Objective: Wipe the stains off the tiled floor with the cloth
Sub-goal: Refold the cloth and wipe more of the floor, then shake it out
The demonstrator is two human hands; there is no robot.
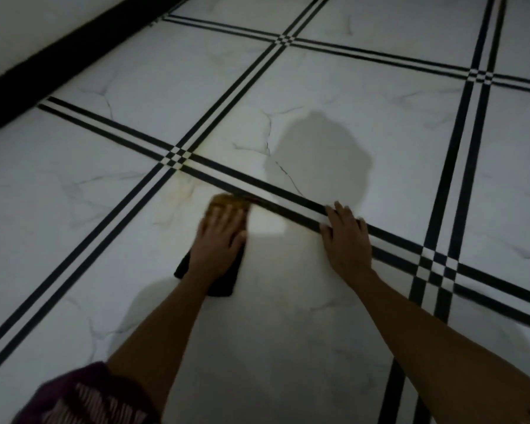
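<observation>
Head-worn view, down onto floor (288, 319)

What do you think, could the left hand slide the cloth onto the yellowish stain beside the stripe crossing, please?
Probably yes. The left hand rests flat on the cloth, the stain lies just ahead and left of it, and only bare floor shows between.

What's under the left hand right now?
The cloth, pressed flat by the left hand; a yellowish end shows past the fingers, a dark end near the wrist. Any stain on the tiled floor beneath it is hidden.
</observation>
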